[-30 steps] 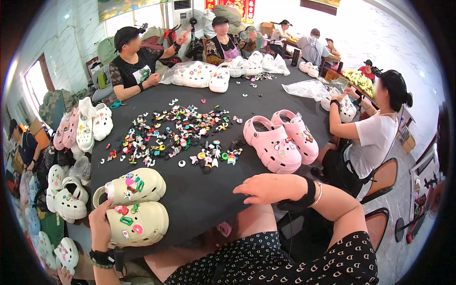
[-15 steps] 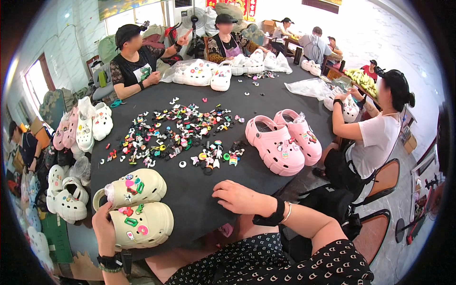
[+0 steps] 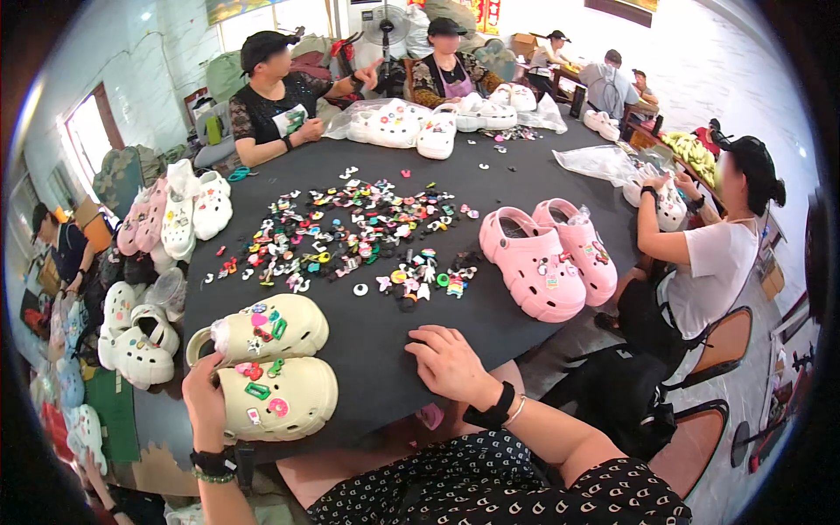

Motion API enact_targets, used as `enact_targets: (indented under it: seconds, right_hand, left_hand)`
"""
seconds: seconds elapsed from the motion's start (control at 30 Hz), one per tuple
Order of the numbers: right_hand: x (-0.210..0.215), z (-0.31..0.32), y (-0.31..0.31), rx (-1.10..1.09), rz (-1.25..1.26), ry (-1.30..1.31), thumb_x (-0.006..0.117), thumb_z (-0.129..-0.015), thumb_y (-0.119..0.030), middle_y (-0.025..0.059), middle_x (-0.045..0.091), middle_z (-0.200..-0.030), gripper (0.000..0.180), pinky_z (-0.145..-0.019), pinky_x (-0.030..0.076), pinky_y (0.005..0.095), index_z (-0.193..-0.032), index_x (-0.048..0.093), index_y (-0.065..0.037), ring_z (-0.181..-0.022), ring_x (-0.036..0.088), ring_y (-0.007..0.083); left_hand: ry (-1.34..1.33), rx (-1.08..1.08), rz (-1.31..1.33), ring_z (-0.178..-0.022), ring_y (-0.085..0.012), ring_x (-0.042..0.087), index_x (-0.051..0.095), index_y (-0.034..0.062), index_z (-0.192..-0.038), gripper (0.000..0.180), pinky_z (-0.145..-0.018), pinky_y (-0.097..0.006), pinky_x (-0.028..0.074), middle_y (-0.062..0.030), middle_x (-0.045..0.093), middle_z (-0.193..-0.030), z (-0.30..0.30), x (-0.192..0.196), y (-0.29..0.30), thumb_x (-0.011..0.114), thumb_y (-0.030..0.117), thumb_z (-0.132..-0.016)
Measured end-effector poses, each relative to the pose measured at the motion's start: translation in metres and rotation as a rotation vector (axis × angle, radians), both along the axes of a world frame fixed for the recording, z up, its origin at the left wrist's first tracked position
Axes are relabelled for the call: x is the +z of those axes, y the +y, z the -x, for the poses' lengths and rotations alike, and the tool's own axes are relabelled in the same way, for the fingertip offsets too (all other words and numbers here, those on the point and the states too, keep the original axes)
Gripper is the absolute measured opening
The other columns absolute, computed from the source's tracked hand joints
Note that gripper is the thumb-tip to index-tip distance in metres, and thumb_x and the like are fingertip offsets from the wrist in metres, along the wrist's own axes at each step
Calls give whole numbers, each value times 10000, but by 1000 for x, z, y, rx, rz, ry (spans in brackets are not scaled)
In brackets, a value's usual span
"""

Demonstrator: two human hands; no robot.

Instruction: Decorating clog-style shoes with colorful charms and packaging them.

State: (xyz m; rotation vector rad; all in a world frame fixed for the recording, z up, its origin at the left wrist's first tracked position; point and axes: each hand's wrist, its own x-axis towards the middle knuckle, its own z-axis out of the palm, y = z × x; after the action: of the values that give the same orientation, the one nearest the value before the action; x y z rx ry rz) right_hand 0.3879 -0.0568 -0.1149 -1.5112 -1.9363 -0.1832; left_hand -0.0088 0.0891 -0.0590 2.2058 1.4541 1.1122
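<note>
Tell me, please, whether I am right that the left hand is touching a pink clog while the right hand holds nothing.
Not quite: the head view shows the left hand touching a cream clog, not a pink one; the right hand does hold nothing.

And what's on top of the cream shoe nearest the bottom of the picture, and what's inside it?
On top of the cream shoe are red, green, white and pink charms. Its inside can't be seen: the left hand and the shoe's own top cover it.

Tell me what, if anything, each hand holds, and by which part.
The left hand holds the nearer cream clog by its heel end; the right hand holds nothing.
</note>
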Motion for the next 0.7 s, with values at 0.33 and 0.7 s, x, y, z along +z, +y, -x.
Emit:
enact_targets:
  seconds: [0.33, 0.7]
  right_hand:
    - [1, -3, -5, 3, -39, -19, 647, -786, -76, 114, 625, -1184, 273, -950, 460, 425, -1059, 650, -59, -1153, 574, 297]
    - [3, 2, -1, -11, -31, -55, 643, -782, -62, 102, 640, -1155, 261, -921, 466, 421, -1042, 643, -49, -1115, 591, 293]
  left_hand:
    - [71, 50, -35, -961, -336, 687, 701, 29, -1081, 339, -849, -376, 525, -174, 712, -1033, -13, 7, -6, 725, 45, -744]
    - [58, 30, -71, -952, -334, 686, 685, 0, -1087, 367, -839, -375, 533, -177, 709, -1020, -21, 22, -15, 722, -16, -722]
